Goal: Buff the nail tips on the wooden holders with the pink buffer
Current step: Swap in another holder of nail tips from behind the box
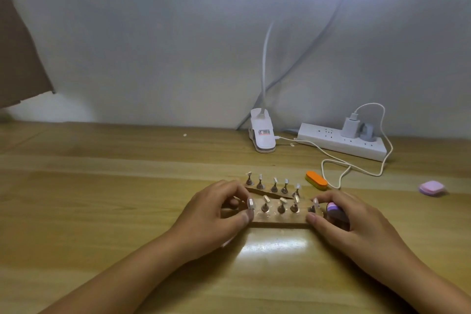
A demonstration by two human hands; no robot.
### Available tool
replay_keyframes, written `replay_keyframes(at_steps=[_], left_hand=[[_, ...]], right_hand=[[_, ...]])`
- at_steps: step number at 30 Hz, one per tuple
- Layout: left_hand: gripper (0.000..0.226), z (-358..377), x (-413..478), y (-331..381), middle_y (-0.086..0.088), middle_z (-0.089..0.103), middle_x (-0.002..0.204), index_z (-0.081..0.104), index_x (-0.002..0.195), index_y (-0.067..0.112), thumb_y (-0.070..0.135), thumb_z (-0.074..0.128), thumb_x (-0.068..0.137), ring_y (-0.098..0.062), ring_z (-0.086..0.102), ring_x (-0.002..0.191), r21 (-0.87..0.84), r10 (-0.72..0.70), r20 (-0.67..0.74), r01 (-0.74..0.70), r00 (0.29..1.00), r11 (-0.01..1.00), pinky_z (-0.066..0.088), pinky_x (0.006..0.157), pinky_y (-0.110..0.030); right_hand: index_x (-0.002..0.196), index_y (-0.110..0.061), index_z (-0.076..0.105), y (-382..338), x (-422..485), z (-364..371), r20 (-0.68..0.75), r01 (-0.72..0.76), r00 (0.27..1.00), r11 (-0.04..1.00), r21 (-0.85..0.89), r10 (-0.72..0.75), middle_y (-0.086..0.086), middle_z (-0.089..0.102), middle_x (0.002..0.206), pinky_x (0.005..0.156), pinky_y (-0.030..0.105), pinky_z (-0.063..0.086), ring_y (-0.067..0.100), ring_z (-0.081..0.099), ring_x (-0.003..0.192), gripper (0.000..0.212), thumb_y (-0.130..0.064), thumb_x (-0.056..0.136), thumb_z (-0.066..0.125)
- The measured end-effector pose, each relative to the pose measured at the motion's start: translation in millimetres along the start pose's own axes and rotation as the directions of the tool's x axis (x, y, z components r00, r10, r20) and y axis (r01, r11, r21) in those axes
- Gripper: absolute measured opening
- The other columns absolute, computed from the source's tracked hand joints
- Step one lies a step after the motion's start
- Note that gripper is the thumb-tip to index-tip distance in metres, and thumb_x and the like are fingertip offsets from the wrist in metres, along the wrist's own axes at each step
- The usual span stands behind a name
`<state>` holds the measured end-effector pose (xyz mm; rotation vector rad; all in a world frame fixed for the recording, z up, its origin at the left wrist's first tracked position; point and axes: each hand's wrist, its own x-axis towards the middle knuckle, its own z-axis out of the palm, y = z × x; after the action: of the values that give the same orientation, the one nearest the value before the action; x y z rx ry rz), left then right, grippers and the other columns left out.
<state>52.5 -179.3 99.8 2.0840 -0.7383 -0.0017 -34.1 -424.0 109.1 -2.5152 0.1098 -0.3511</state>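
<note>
Left hand (216, 214) pinches near holder (280, 219), right hand (356, 224) grips pink buffer (334, 208), on lamplit desk (127, 186).

Nail tips (282, 199) atop two wooden holders (275, 219)

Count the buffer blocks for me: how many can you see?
3: an orange buffer behind the right hand, a pink pad lying far right, and a pink buffer gripped in that hand.
</note>
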Motion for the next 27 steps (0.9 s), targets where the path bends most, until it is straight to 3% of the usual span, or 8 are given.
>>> replay_keyframes(at_steps=[5, 9, 12, 14, 17, 19, 23, 27], left_hand=[[0.012, 0, -1, 3, 0.009, 0.065, 0.098, 0.065, 0.084, 0.028, 0.021, 0.075, 0.085, -0.008, 0.060, 0.094, 0.029, 0.009, -0.035, -0.008, 0.999, 1.000, 0.051, 0.087, -0.033], [0.016, 3, -7, 9, 0.011, 0.065, 0.096, 0.058, 0.084, 0.025, 0.023, 0.073, 0.087, -0.013, 0.058, 0.096, 0.305, 0.216, -0.098, -0.177, 0.971, 0.936, 0.047, 0.082, -0.035], [0.014, 6, -13, 17, 0.016, 0.060, 0.085, 0.055, 0.086, 0.027, 0.031, 0.068, 0.088, -0.008, 0.055, 0.078, 0.479, 0.348, -0.143, -0.242, 0.927, 0.844, 0.044, 0.066, -0.029], [0.010, 11, -17, 22, 0.019, 0.060, 0.082, 0.057, 0.089, 0.030, 0.035, 0.066, 0.090, -0.004, 0.055, 0.070, 0.369, 0.308, -0.162, -0.232, 0.937, 0.900, 0.042, 0.060, -0.021], [0.007, 19, -18, 24, 0.018, 0.069, 0.089, 0.068, 0.093, 0.031, 0.026, 0.071, 0.090, -0.003, 0.060, 0.066, -0.048, 0.128, -0.096, -0.133, 0.987, 0.990, 0.043, 0.058, -0.013], [0.012, 20, -16, 24, 0.015, 0.072, 0.089, 0.072, 0.095, 0.028, 0.016, 0.071, 0.091, 0.000, 0.060, 0.064, -0.186, 0.072, -0.039, -0.078, 0.997, 0.979, 0.044, 0.059, -0.013], [0.015, 18, -17, 24, 0.012, 0.072, 0.084, 0.073, 0.092, 0.023, 0.009, 0.067, 0.093, 0.000, 0.063, 0.071, -0.156, 0.113, -0.006, -0.113, 0.994, 0.981, 0.044, 0.064, -0.014], [0.011, 19, -21, 27, 0.015, 0.065, 0.088, 0.067, 0.093, 0.028, 0.018, 0.062, 0.089, -0.007, 0.061, 0.075, 0.103, 0.252, 0.003, -0.251, 0.968, 0.963, 0.045, 0.062, -0.018]], right_hand=[[0.111, -0.041, 0.036, -2, -1, 4, -0.056, -0.023, 0.998, 0.999, 0.029, 0.025, -0.009, 0.057, 0.084, 0.070, 0.030, 0.046, 0.004, 0.057, 0.082, 0.042, -0.053, 0.081, 0.064], [0.095, -0.031, 0.030, -9, -5, 7, -0.151, 0.029, 0.988, 0.988, 0.153, -0.006, -0.004, 0.053, 0.082, 0.059, 0.030, 0.040, 0.008, 0.054, 0.073, 0.016, -0.041, 0.092, 0.043], [0.097, -0.032, 0.040, -18, -11, 8, -0.229, 0.188, 0.963, 0.965, 0.184, -0.144, -0.008, 0.061, 0.085, 0.065, 0.032, 0.047, 0.006, 0.060, 0.080, 0.012, -0.024, 0.094, 0.048], [0.106, -0.034, 0.050, -23, -14, 9, -0.259, 0.307, 0.926, 0.947, 0.097, -0.274, -0.014, 0.065, 0.088, 0.065, 0.024, 0.050, 0.006, 0.063, 0.076, 0.019, -0.019, 0.096, 0.056], [0.113, -0.022, 0.067, -29, -16, 12, -0.294, 0.402, 0.873, 0.915, -0.013, -0.388, -0.027, 0.060, 0.090, 0.065, 0.006, 0.039, -0.012, 0.053, 0.072, 0.027, -0.021, 0.087, 0.062], [0.120, -0.020, 0.068, -31, -17, 15, -0.298, 0.434, 0.855, 0.900, -0.034, -0.424, -0.020, 0.064, 0.096, 0.068, 0.007, 0.040, -0.015, 0.050, 0.075, 0.034, -0.021, 0.087, 0.063], [0.139, -0.028, 0.054, -35, -20, 22, -0.174, 0.454, 0.860, 0.876, -0.165, -0.479, -0.008, 0.061, 0.100, 0.060, 0.031, 0.053, 0.007, 0.060, 0.078, 0.042, -0.026, 0.097, 0.053], [0.144, -0.034, 0.046, -31, -20, 18, -0.123, 0.401, 0.895, 0.895, -0.198, -0.428, -0.014, 0.053, 0.098, 0.059, 0.032, 0.051, 0.007, 0.058, 0.078, 0.047, -0.040, 0.098, 0.039]])
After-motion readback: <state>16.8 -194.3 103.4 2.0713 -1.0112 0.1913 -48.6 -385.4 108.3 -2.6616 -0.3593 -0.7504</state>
